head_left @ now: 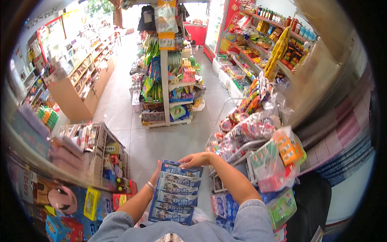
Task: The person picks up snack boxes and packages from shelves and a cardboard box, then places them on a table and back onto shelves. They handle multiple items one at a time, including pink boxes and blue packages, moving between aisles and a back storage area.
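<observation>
A long blue display card of packaged sachets (177,198), printed with white writing, hangs down in front of my body. My left hand (156,174), with pale bangles at its wrist, holds the card along its upper left edge. Its fingers are mostly hidden behind the card. Across the top right of the card lies my right hand (195,159), its fingertips on the uppermost sachet. Several sachets overlap in a column down the card, and the lower end meets my shirt front.
A wire rack with boxes (104,145) stands at my left. On the right are a cart of bagged goods (251,130) and a plastic bag of packets (273,160). Ahead, a stocked shelf unit (165,90) rises from the grey tiled floor (148,136).
</observation>
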`<state>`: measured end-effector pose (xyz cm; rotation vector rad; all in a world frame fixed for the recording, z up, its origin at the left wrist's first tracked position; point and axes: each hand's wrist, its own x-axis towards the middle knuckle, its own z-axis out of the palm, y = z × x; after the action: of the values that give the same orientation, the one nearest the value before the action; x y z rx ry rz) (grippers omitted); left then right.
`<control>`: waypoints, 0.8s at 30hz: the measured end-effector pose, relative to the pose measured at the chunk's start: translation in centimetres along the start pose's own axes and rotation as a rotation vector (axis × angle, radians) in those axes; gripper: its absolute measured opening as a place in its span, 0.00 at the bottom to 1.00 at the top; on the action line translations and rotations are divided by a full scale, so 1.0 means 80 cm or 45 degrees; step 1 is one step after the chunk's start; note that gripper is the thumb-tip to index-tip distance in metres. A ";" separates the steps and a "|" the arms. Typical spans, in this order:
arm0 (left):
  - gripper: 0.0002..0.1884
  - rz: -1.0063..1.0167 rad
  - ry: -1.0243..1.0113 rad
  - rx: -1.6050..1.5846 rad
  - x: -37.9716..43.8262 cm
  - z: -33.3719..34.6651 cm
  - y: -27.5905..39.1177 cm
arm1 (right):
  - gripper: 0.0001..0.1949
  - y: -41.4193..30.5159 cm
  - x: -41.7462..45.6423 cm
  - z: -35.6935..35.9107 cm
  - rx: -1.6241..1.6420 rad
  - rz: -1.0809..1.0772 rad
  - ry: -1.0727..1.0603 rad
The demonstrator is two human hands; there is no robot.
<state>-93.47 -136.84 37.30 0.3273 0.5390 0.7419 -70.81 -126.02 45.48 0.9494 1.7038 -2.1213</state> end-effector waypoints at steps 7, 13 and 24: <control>0.57 -0.083 0.087 -0.035 0.062 -0.036 0.078 | 0.29 -0.030 0.062 -0.176 -0.014 0.029 0.075; 0.58 -0.220 0.093 -0.047 0.107 -0.076 0.162 | 0.27 -0.030 0.095 -0.370 0.174 0.058 0.285; 0.54 -0.023 -0.189 0.070 0.474 -0.058 0.483 | 0.27 0.026 0.042 -0.670 1.103 -0.595 0.931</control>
<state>-94.12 -82.55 38.30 0.4245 0.4219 0.6799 -54.73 -75.50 36.48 1.8874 1.2771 -3.2127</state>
